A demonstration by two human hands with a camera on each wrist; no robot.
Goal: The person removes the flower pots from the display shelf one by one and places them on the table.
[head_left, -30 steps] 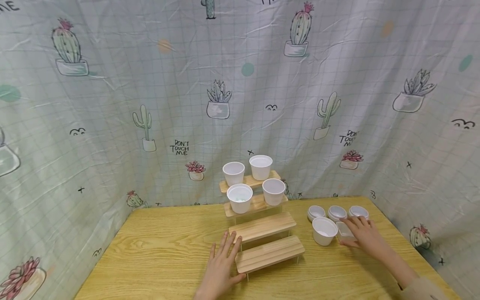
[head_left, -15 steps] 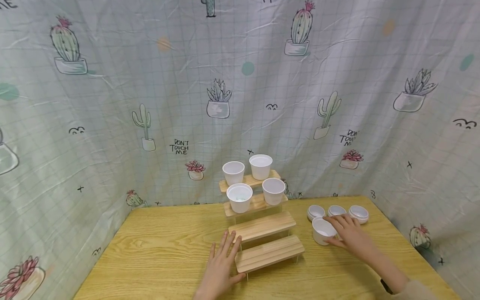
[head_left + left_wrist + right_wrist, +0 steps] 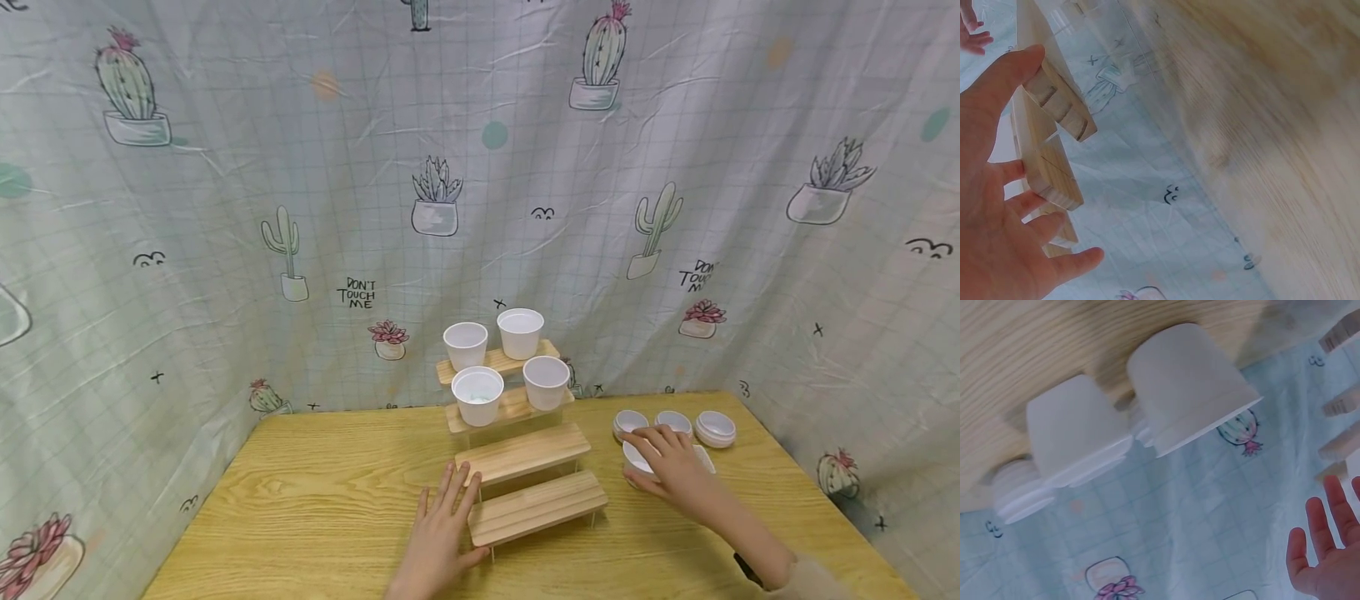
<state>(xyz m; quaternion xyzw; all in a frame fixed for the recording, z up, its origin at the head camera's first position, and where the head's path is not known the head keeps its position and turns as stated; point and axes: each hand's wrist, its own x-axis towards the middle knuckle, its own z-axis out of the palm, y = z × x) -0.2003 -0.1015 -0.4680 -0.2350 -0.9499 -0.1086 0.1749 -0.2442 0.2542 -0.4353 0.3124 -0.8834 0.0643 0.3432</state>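
Hanging behind everything, a cactus-print curtain (image 3: 225, 208) backs a wooden worktop (image 3: 322, 492). On the worktop a four-step wooden riser (image 3: 525, 454) stands at centre; its two upper steps carry four white cups (image 3: 477, 394), two per step, and the two lower steps are bare. Left hand (image 3: 441, 542) lies flat on the worktop against the riser's left end, fingers straight and spread; the left wrist view shows the thumb along the edge of one step and the other fingers beside the steps, gripping nothing. Right hand (image 3: 670, 468) lies over a white cup (image 3: 636, 458) standing on the worktop right of the riser, fingers spread across its rim; whether they clamp it cannot be told. A small clear tub (image 3: 703, 457) sits just beside that cup, partly hidden by the hand. Behind them three shallow white bowls (image 3: 715, 427) stand in a row near the curtain.
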